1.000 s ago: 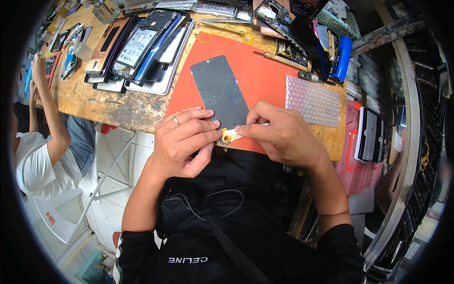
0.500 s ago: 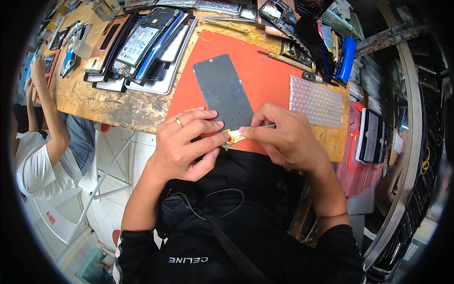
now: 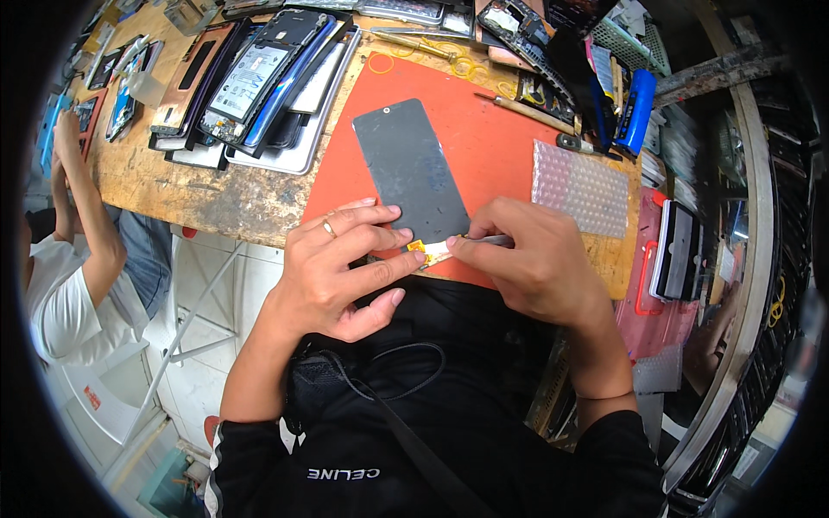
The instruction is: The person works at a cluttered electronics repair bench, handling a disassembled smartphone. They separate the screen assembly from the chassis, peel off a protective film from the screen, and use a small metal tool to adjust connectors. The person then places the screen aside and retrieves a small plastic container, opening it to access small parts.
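Both hands stay at the near end of the dark phone screen panel [image 3: 410,168]; little has shifted. The left hand [image 3: 345,268] pinches its yellow flex tab [image 3: 420,251], and the right hand [image 3: 535,263] grips a thin tool, pressing there on the orange mat [image 3: 492,147].

On the wooden desk [image 3: 216,194], a stack of opened phones [image 3: 259,78] lies at the left of the orange mat [image 3: 492,138]. A sheet of bubble wrap [image 3: 580,186] lies at the right edge of the mat. A blue tool [image 3: 636,110] stands behind it. Another person in a white shirt [image 3: 56,293] sits at the far left.
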{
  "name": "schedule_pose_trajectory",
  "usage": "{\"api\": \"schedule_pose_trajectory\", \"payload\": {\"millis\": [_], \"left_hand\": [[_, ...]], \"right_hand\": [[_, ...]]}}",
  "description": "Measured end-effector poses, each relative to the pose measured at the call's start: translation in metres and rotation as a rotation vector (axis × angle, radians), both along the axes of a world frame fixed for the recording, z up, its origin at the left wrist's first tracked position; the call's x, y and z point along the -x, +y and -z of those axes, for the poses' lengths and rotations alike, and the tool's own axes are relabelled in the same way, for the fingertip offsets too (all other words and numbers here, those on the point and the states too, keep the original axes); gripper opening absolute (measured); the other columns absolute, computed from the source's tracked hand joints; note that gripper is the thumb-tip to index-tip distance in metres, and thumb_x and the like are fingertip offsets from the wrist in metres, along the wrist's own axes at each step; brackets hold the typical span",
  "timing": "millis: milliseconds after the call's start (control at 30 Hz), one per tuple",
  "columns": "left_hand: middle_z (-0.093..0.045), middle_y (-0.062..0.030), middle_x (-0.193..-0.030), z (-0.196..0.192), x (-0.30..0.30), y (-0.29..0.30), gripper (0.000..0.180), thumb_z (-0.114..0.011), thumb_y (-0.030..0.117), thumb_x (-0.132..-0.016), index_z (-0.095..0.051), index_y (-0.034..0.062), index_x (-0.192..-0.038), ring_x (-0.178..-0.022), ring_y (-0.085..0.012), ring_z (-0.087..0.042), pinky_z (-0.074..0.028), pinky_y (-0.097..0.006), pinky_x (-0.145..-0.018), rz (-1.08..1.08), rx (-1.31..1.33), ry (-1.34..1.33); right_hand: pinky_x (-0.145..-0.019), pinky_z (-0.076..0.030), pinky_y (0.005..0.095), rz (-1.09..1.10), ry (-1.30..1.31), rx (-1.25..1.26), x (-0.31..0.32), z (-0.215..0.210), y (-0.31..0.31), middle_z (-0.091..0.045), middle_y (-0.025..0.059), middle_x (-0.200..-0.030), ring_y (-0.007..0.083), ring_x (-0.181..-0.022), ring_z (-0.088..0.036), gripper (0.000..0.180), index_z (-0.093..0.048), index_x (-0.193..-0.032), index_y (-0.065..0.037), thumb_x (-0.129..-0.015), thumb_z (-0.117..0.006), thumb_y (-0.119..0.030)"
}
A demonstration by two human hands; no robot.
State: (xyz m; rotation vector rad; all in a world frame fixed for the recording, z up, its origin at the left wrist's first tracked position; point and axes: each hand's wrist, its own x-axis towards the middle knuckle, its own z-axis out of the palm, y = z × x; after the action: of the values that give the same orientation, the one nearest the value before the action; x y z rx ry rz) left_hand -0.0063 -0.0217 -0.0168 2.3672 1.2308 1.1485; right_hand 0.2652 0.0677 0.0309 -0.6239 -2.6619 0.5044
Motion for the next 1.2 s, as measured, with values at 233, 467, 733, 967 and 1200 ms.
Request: {"api": "schedule_pose_trajectory", "payload": {"millis": [233, 467, 733, 967, 1200], "left_hand": [[-0.082, -0.0066, -0.103, 0.000, 0.000, 0.002, 0.034, -0.079, 0.023, -0.073, -0.085, 0.0091, -0.104, -0.112, -0.0318, -0.079, -0.062, -0.051, -0.104, 0.000, -0.001, -0.047], [-0.080, -0.0047, -0.102, -0.003, -0.002, 0.002, 0.034, -0.079, 0.024, -0.072, -0.086, 0.0118, -0.103, -0.112, -0.0296, -0.079, -0.063, -0.050, -0.104, -0.016, -0.017, -0.003], [-0.079, -0.0031, -0.100, -0.001, -0.003, 0.001, 0.033, -0.080, 0.022, -0.070, -0.087, 0.0142, -0.101, -0.112, -0.0289, -0.079, -0.063, -0.051, -0.104, -0.026, -0.032, 0.005], [-0.080, -0.0031, -0.100, -0.001, -0.003, 0.001, 0.033, -0.080, 0.022, -0.070, -0.087, 0.0142, -0.101, -0.113, -0.0295, -0.079, -0.063, -0.051, -0.105, -0.026, -0.024, -0.009], [-0.080, -0.0027, -0.099, 0.000, -0.004, 0.001, 0.033, -0.080, 0.020, -0.069, -0.087, 0.0143, -0.101, -0.113, -0.0294, -0.079, -0.063, -0.051, -0.105, -0.027, -0.019, -0.018]], "right_hand": [[-0.064, -0.055, 0.0375, -0.062, -0.002, 0.006, -0.002, 0.001, 0.008, -0.064, 0.0017, -0.096, 0.0221, -0.082, -0.071, 0.028, -0.078, -0.107, -0.015, -0.081, -0.078, -0.005], [-0.063, -0.055, 0.0365, -0.040, 0.043, 0.039, 0.001, 0.010, 0.005, -0.065, 0.0018, -0.096, 0.0218, -0.081, -0.070, 0.033, -0.079, -0.110, -0.015, -0.080, -0.077, -0.002], [-0.062, -0.054, 0.0382, -0.032, 0.041, 0.033, 0.001, 0.011, 0.003, -0.063, 0.0016, -0.097, 0.0231, -0.082, -0.070, 0.030, -0.077, -0.109, -0.015, -0.081, -0.077, -0.003], [-0.061, -0.055, 0.0379, -0.005, 0.016, 0.014, 0.003, 0.007, -0.004, -0.064, 0.0017, -0.098, 0.0223, -0.082, -0.071, 0.029, -0.078, -0.109, -0.013, -0.082, -0.076, -0.002], [-0.059, -0.054, 0.0369, 0.028, 0.026, 0.047, 0.003, 0.008, -0.009, -0.064, 0.0021, -0.098, 0.0215, -0.079, -0.072, 0.026, -0.078, -0.108, -0.012, -0.084, -0.077, -0.002]]}}
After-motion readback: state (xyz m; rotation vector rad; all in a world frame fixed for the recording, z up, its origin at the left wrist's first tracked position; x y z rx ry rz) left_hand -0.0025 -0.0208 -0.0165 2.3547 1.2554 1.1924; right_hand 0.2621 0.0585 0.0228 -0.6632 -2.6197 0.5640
